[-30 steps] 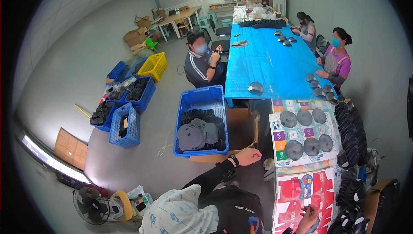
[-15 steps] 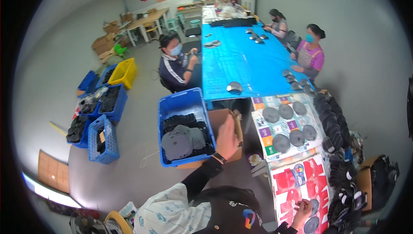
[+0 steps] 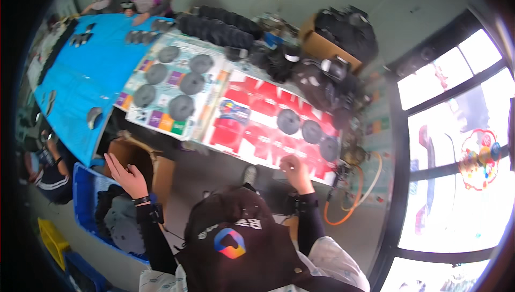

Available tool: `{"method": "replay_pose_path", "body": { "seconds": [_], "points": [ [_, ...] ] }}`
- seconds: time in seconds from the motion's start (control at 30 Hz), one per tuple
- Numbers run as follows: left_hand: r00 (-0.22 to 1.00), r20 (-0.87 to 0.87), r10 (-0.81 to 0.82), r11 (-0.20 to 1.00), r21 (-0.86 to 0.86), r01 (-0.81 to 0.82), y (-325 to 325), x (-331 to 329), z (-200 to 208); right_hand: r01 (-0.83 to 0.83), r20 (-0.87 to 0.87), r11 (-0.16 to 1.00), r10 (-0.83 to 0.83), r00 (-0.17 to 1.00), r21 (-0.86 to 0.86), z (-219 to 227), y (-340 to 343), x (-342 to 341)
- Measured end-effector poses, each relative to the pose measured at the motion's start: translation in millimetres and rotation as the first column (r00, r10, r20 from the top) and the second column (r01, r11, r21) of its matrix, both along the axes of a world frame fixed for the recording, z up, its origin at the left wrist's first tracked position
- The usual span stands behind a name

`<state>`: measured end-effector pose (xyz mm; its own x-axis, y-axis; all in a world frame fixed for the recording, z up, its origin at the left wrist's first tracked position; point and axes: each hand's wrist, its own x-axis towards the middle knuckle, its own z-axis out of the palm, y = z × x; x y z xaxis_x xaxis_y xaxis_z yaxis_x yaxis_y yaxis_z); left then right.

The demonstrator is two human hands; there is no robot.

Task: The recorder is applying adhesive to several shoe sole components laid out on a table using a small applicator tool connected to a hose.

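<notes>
My left hand (image 3: 127,175) is open with its fingers stretched out, above the blue crate and the cardboard box (image 3: 162,176). Nothing shows in it. Over the near edge of the red-and-white printed sheet (image 3: 241,136), my right hand (image 3: 296,173) has its fingers curled; blur hides whether they hold anything. Three grey round cap-like pieces (image 3: 288,122) lie on that sheet, just beyond the right hand. Several more grey round pieces (image 3: 192,83) rest on the patterned sheet (image 3: 185,48) to its left. Grey and black caps (image 3: 122,222) fill the blue crate (image 3: 80,195).
Stacks of black caps (image 3: 220,26) line the far table edge, beside a cardboard box (image 3: 332,48) of black items. A blue-covered table (image 3: 91,72) stretches left, with people seated around it. An orange hose (image 3: 335,222) hangs at right, near a bright window (image 3: 456,184).
The view has swung right, bringing the window into sight. My left hand stays near the blue crate with fingers stretched. My right hand has drawn back from the grey pieces to the table's edge.
</notes>
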<state>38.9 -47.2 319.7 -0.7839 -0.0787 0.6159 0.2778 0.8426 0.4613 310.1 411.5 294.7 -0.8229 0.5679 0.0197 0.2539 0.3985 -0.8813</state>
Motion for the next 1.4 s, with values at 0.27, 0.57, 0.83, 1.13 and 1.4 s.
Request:
{"method": "replay_pose_path", "body": {
  "seconds": [0.27,0.57,0.83,1.13,1.4],
  "points": [
    [0.017,0.568,-0.823,0.568,0.823,-0.026,171,6,-124,0.278,0.308,0.949,-0.223,0.925,-0.148,-87,113,47],
    [0.289,0.58,-0.762,0.518,0.278,0.809,488,10,-150,0.517,0.302,0.821,-0.57,0.764,0.243,-162,281,40],
    [0.272,0.642,-0.717,0.29,-0.081,0.954,665,34,-186,0.54,0.256,0.793,-0.605,0.754,0.283,-185,349,20],
    [0.485,0.621,-0.616,0.185,-0.485,0.855,713,40,-225,0.536,0.335,0.769,-0.636,0.695,0.349,-192,381,19],
    [0.52,0.535,-0.665,0.253,-0.494,0.832,715,46,-218,0.455,0.34,0.8,-0.585,0.737,0.39,-203,386,-8]
  ]
}}
